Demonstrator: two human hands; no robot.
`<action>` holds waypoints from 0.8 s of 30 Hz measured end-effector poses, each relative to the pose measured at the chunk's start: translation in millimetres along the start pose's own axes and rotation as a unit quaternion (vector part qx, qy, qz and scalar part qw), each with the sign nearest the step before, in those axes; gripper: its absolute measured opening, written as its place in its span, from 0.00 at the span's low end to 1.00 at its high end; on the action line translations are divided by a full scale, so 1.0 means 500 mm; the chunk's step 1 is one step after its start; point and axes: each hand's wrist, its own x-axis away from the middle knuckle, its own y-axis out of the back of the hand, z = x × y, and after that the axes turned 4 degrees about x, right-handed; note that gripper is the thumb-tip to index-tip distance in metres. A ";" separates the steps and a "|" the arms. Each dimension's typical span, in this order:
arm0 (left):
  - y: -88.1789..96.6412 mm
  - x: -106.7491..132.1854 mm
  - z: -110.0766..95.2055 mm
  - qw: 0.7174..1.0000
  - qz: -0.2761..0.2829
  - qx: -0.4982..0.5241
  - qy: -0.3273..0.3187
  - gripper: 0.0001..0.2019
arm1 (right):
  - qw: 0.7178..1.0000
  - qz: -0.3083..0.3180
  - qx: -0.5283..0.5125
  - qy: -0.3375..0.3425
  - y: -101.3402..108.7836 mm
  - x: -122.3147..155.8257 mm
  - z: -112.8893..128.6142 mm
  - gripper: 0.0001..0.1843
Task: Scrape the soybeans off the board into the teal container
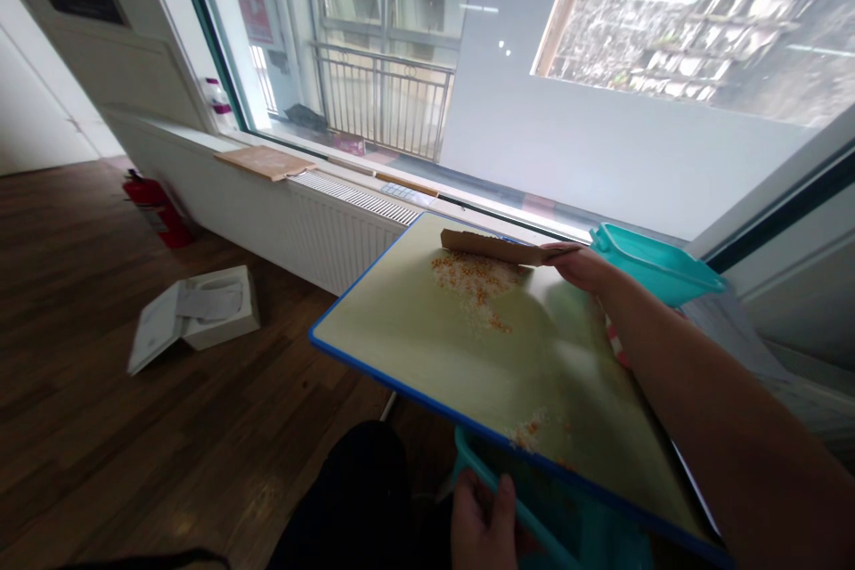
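My right hand (582, 265) reaches across a small blue-edged table (401, 334) and grips a strip of brown cardboard (491, 247) standing on edge at the far side. A patch of orange and white grains (474, 280) lies on the tabletop just in front of the cardboard. A smaller scatter of grains (531, 432) sits near the table's near edge. My left hand (484, 521) is below that edge, fingers wrapped on the rim of a teal container (534, 517) held under the table.
A teal bin (658, 264) stands at the table's far right by the window sill. A white radiator (334, 227) runs under the window. An open white box (197, 312) lies on the wooden floor, and a red fire extinguisher (157, 209) leans by the wall.
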 end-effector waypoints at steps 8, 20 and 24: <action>0.010 0.010 -0.026 0.999 0.032 -0.009 0.025 0.26 | 0.999 -0.002 -0.018 -0.026 0.000 0.035 0.014 0.18; 0.010 0.030 -0.027 0.999 0.044 -0.002 0.020 0.22 | 0.998 -0.004 -0.013 -0.061 0.009 0.086 0.026 0.19; 0.011 0.035 -0.023 0.998 0.047 0.000 0.034 0.22 | 0.998 0.005 -0.004 -0.067 0.013 0.100 0.023 0.18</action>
